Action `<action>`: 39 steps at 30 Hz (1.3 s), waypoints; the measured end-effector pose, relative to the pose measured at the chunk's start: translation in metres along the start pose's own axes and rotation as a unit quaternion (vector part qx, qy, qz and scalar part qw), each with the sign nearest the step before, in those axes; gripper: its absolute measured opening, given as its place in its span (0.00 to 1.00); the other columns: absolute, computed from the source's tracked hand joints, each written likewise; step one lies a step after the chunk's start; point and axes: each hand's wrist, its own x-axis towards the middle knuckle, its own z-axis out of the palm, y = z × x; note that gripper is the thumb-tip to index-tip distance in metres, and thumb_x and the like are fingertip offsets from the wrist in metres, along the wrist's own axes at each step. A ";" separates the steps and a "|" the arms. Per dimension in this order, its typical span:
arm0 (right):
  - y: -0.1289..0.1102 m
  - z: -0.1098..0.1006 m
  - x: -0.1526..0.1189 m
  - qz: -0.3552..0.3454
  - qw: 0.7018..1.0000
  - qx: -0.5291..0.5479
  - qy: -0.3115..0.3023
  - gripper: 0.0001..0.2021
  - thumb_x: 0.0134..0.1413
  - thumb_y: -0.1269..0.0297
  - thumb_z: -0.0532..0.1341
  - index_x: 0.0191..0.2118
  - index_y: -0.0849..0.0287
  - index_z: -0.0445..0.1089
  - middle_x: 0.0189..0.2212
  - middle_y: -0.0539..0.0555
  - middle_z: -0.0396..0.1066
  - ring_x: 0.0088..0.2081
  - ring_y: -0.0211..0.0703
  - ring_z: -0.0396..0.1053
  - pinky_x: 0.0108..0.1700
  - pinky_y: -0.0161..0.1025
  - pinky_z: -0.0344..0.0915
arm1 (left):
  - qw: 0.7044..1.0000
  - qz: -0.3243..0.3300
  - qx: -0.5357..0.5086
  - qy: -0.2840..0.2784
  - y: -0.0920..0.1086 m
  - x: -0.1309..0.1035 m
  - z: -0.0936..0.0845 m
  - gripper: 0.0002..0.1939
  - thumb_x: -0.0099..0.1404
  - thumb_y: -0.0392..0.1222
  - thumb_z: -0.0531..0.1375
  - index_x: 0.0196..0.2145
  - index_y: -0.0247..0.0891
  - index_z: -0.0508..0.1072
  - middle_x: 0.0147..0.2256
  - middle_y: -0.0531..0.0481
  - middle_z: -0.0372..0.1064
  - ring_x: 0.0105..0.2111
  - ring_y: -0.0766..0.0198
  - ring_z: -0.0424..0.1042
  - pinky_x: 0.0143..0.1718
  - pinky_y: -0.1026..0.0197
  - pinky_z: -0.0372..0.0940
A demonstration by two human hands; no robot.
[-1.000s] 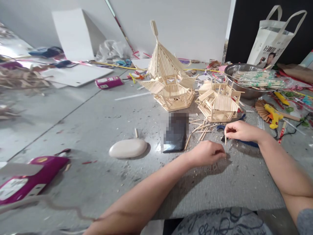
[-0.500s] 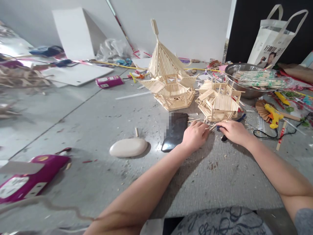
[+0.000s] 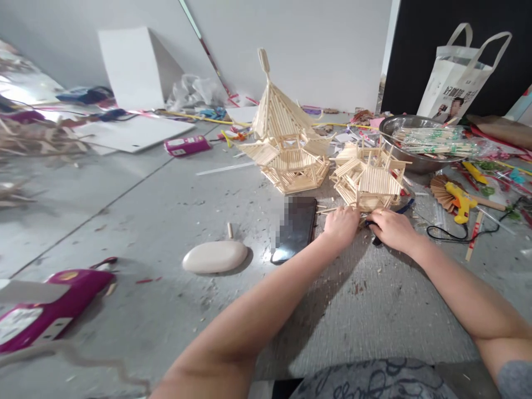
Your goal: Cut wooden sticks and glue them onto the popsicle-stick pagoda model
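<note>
My left hand [image 3: 343, 224] is closed at the front base of the smaller stick structure [image 3: 369, 180], its fingertips hidden from view. Close on its right, my right hand [image 3: 390, 226] has its fingers closed, with a dark blue and black item [image 3: 377, 240] partly under them; what the fingertips grip is too small to tell. Left of my left hand lies a black phone [image 3: 297, 230], and loose sticks [image 3: 328, 210] lie above it. A taller stick pavilion [image 3: 286, 149] with a pointed roof stands behind the phone.
A metal bowl [image 3: 409, 160] of wrapped sticks is at the back right, near a yellow glue gun [image 3: 460, 202] with a black cord. An oval light case [image 3: 215, 256] lies left of the phone. Purple packages [image 3: 187, 145] and a white paper bag [image 3: 455, 83] are farther off.
My left hand has moved slightly right and its fingers have drawn in against the smaller structure's base. The sticks seen between my hands are now mostly hidden. The view has shifted slightly.
</note>
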 end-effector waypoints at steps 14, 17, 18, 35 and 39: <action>0.003 -0.002 -0.001 0.001 1.000 0.025 0.001 0.12 0.57 0.65 0.51 0.43 0.58 0.68 0.42 0.56 0.70 0.44 0.44 0.66 0.42 0.38 0.60 | 1.000 -0.003 0.011 -0.019 -0.001 0.008 0.000 0.12 0.62 0.37 0.51 0.36 0.30 0.73 0.32 0.34 0.73 0.36 0.48 0.73 0.34 0.52 0.67; 0.003 -0.002 0.000 0.000 1.000 0.026 -0.001 0.12 0.57 0.65 0.51 0.43 0.57 0.67 0.43 0.55 0.70 0.44 0.43 0.66 0.42 0.37 0.60 | 1.000 0.007 0.011 -0.017 -0.004 0.008 0.002 0.13 0.62 0.38 0.50 0.37 0.31 0.72 0.33 0.35 0.74 0.37 0.49 0.73 0.35 0.52 0.67; 0.004 -0.001 0.000 0.000 1.000 0.026 -0.001 0.12 0.57 0.64 0.51 0.43 0.57 0.67 0.43 0.55 0.70 0.44 0.43 0.66 0.42 0.37 0.60 | 1.000 0.007 0.011 -0.017 -0.004 0.008 0.002 0.14 0.62 0.38 0.49 0.37 0.31 0.72 0.33 0.36 0.74 0.37 0.49 0.73 0.35 0.53 0.67; -0.001 0.003 -0.004 -0.027 0.975 0.136 0.173 0.16 0.56 0.66 0.50 0.50 0.57 0.65 0.46 0.56 0.70 0.46 0.45 0.67 0.46 0.43 0.64 | 0.984 -0.014 -0.174 0.036 -0.006 -0.011 -0.018 0.10 0.56 0.41 0.53 0.28 0.37 0.73 0.24 0.49 0.71 0.25 0.62 0.69 0.26 0.63 0.58; -0.002 0.002 -0.004 -0.057 0.964 0.188 0.178 0.18 0.54 0.70 0.50 0.51 0.57 0.64 0.46 0.55 0.70 0.47 0.43 0.67 0.48 0.43 0.65 | 0.945 0.008 -0.317 0.078 -0.002 -0.012 -0.018 0.07 0.53 0.38 0.54 0.24 0.35 0.71 0.19 0.54 0.65 0.20 0.69 0.61 0.23 0.66 0.54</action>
